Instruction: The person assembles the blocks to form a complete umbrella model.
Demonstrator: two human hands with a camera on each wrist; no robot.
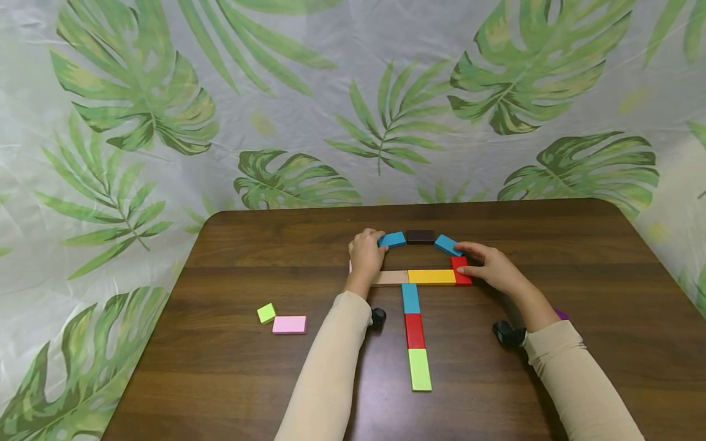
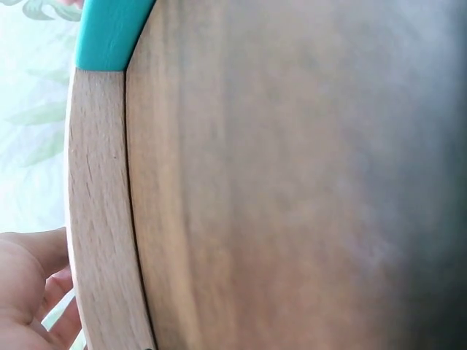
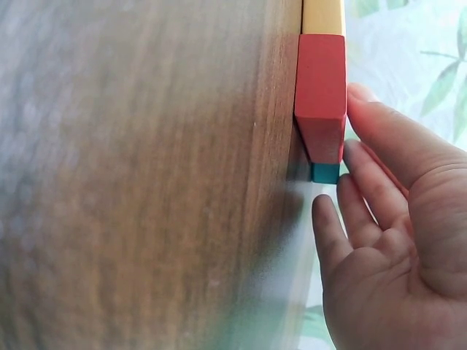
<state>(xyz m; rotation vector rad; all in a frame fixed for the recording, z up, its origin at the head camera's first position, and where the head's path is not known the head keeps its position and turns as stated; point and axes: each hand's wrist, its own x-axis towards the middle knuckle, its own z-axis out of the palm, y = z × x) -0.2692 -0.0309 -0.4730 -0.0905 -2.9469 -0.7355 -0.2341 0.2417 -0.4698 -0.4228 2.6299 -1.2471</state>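
My left hand [image 1: 366,257] bends over the left end of a row of wooden blocks. Its fingertips meet the left end of a blue block [image 1: 392,239], and a sliver of pink shows at its outer side. In the left wrist view, its fingers reach down behind a plain wood block [image 2: 106,182], which hides their tips. My right hand [image 1: 493,266] lies with loosely straight fingers at the right end. Its index finger touches another blue block [image 1: 448,245]; its thumb rests at a red block [image 3: 321,76], beside the yellow block [image 1: 431,277].
A dark brown block [image 1: 420,237] sits between the two blue ones. Below the crossbar runs a blue [image 1: 410,298], red [image 1: 415,331] and lime block [image 1: 420,370] column. Left lie a pink block [image 1: 289,325] and a lime cube [image 1: 266,313]. Purple [image 1: 561,314] peeks beside the right wrist.
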